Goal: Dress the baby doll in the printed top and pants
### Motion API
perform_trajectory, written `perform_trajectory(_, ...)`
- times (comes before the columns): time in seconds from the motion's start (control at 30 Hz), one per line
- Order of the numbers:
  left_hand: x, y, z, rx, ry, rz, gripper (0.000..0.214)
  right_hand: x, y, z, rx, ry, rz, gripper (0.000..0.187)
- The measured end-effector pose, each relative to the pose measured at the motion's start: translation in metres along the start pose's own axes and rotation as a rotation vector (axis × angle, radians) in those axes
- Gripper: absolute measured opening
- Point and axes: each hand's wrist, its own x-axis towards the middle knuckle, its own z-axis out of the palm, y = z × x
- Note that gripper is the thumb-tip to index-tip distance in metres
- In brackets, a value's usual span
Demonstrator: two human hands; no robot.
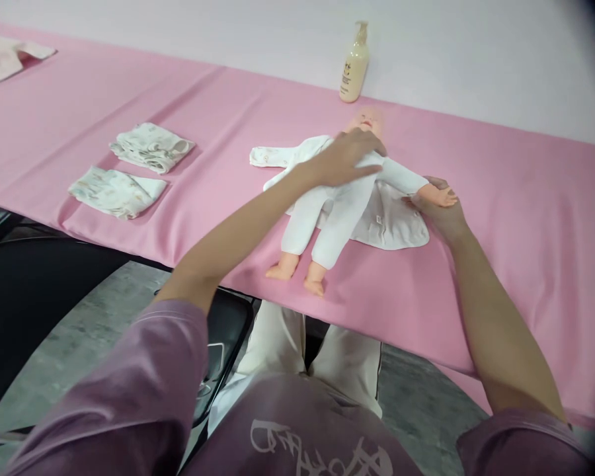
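Observation:
A baby doll point(327, 218) in white clothes lies on its back on the pink table cover point(525, 218), head toward the far edge. My left hand point(347, 157) rests flat on the doll's chest, fingers stretched out. My right hand point(439, 208) lies under the doll's outstretched arm, gripping it at the wrist. A white garment point(391, 221) is spread beneath the doll, one empty sleeve point(272, 156) stretching to the left.
A cream pump bottle point(354, 65) stands behind the doll's head. Two folded patterned cloths point(151, 147) point(116, 192) lie at the left. Another pale cloth point(0, 59) is at the far left corner. A black chair point(223, 330) stands below the table's near edge.

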Motion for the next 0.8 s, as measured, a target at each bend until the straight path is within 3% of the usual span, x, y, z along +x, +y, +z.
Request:
perform_trajectory(0.07,-0.033,-0.027,-0.029,-0.017,0.106,-0.165,0.062,-0.004,-0.019,-0.012,0.047,-0.043,0.051,0.074)
perform_trajectory(0.13,-0.060,-0.054,-0.052,-0.029,0.091,-0.398,0.069,-0.005,-0.041,-0.024,-0.026,-0.076,0.105,0.074)
perform_trajectory(0.2,-0.078,-0.077,-0.065,-0.052,0.040,-0.533,0.082,-0.002,-0.062,-0.037,-0.136,-0.173,0.151,0.076)
perform_trajectory(0.33,-0.082,-0.108,-0.069,-0.151,-0.131,-0.501,0.109,0.020,-0.083,-0.067,-0.253,-0.462,0.191,0.050)
perform_trajectory(0.43,-0.074,-0.116,-0.068,-0.213,-0.238,-0.467,0.107,0.040,-0.082,-0.078,-0.242,-0.500,0.221,0.048)
perform_trajectory(0.5,-0.068,-0.117,-0.069,-0.225,-0.279,-0.467,0.105,0.049,-0.082,-0.067,-0.376,-0.434,0.270,0.057)
perform_trajectory(0.6,-0.062,-0.116,-0.072,-0.193,-0.314,-0.450,0.106,0.054,-0.086,-0.027,-0.637,-0.311,0.270,0.063)
perform_trajectory(0.7,-0.056,-0.117,-0.074,-0.136,-0.333,-0.450,0.107,0.054,-0.095,0.014,-0.688,-0.263,0.231,0.049)
perform_trajectory(0.8,-0.052,-0.119,-0.075,-0.098,-0.342,-0.453,0.102,0.058,-0.102,0.032,-0.635,-0.168,0.160,0.037)
